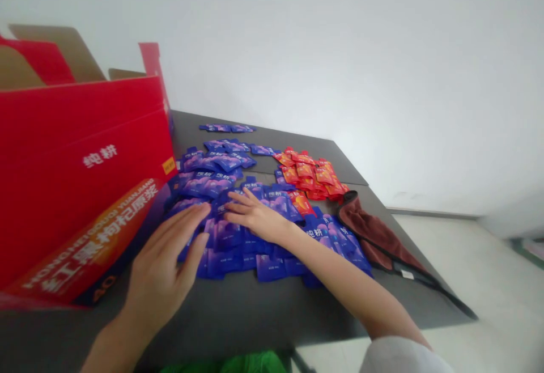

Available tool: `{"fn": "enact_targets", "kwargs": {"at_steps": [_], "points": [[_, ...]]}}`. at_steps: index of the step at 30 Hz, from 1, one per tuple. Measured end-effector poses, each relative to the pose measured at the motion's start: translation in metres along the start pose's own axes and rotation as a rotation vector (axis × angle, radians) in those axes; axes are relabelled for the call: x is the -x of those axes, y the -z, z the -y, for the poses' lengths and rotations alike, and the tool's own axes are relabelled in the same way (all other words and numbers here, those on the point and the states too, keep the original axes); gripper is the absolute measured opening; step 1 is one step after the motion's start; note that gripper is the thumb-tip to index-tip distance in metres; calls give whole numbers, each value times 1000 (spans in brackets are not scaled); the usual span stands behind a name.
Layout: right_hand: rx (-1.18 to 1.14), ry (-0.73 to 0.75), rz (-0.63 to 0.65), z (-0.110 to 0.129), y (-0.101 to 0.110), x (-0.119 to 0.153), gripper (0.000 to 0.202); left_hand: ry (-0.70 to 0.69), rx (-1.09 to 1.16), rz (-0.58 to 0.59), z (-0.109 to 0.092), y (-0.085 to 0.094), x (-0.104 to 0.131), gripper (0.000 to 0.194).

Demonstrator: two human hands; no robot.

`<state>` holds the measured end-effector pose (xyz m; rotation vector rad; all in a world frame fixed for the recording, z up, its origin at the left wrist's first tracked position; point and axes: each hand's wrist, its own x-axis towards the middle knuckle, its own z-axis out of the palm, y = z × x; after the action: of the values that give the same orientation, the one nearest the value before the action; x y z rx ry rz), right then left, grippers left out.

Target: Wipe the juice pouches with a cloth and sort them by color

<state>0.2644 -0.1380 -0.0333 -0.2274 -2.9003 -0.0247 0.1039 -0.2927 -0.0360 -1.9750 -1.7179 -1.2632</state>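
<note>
Many blue-purple pouches [229, 236] lie in overlapping piles on the dark table [255, 310]. My right hand [250, 212] rests on them, its fingers spread and pointing left, with nothing visibly held. Just in front of the large red box [85, 135], at the left edge of the pouches, is my left hand [170, 259]. Its thumb stands apart from the other fingers and nothing shows between them. Red pouches [314, 173] are heaped behind and to the right of my right hand.
The red box stands at the left with its flaps up. A brown cloth with a dark strap [378, 231] lies near the table's right edge. Two more blue pouches [227, 128] sit near the back edge, before a white wall [318, 50].
</note>
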Motion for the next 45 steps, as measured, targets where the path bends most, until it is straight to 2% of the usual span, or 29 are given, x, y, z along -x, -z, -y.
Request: {"fn": "enact_targets", "kwargs": {"at_steps": [2,5,7,9,10,12,14,16,18,21,25,29,31,35,41,45], "points": [[-8,-71,47,-3,1,-1,55,-2,-35,168,7,-17,1,49],[-73,-184,16,0,20,3,71,-20,-85,403,19,-42,8,54],[-121,-196,-58,1,37,9,64,-40,-98,510,25,-48,12,50],[-145,-227,-170,-7,50,17,49,-47,-101,565,26,-45,11,49],[-148,-273,-212,-15,55,22,42,-40,-104,558,25,-42,8,51],[-133,-445,-193,-36,61,33,32,-18,-104,495,21,-38,1,56],[-96,-647,-85,-60,61,48,29,-14,-90,463,17,-40,-5,60],[-70,-781,28,-77,56,65,26,-42,-93,508,15,-50,-8,61],[-69,-837,105,-87,47,81,23,-83,-124,581,16,-63,-5,64],[-39,-937,202,-89,33,97,32,-137,-139,644,18,-74,1,65],[2,-1028,278,-93,20,99,40,-121,-113,606,11,-74,1,65],[-27,-1075,315,-103,16,91,55,-162,-104,608,4,-76,-2,65],[-50,-1099,293,-105,16,88,57,-180,-118,595,4,-79,-1,63],[-121,-1146,164,-102,27,91,53,-207,-149,595,6,-81,0,55],[-289,-1114,-9,-98,76,105,43,-208,-172,584,5,-80,2,53],[-427,-1156,-270,-118,103,100,40,-215,-172,573,4,-80,2,52]]}}
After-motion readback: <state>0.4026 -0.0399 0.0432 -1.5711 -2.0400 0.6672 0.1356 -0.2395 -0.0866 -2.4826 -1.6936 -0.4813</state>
